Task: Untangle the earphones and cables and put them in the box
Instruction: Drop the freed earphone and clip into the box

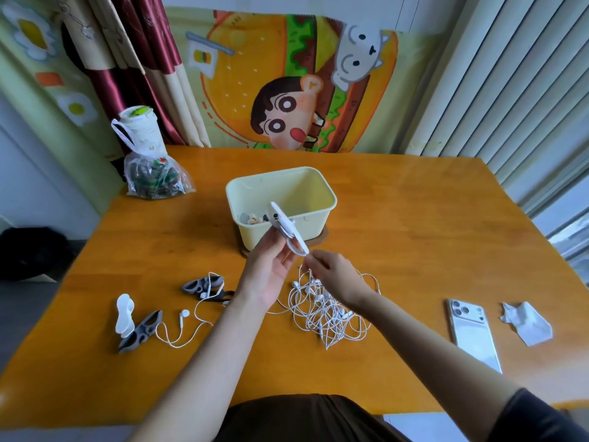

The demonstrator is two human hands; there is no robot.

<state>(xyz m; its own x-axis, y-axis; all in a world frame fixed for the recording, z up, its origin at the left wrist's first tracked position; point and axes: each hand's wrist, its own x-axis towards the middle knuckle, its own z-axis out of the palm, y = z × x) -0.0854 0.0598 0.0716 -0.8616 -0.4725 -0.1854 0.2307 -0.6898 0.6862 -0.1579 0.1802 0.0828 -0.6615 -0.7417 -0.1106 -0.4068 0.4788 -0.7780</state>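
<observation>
My left hand point(271, 266) holds up a white flat cable winder point(287, 226) just in front of the pale yellow box point(318, 215). My right hand point(334, 275) pinches a thin white cable near the winder's lower end. Below my right hand a tangled heap of white earphones point(325, 311) lies on the table. Another white earphone with a looping cable point(183, 320) lies to the left. The box holds a few small items at its bottom.
Grey winders point(204, 287) and a white-and-grey winder pair point(134, 323) lie at the left on the wooden table point(414, 234). A white phone point(471, 333) and crumpled tissue point(526, 322) sit at the right. A plastic bag with a cup point(149, 167) stands at the back left.
</observation>
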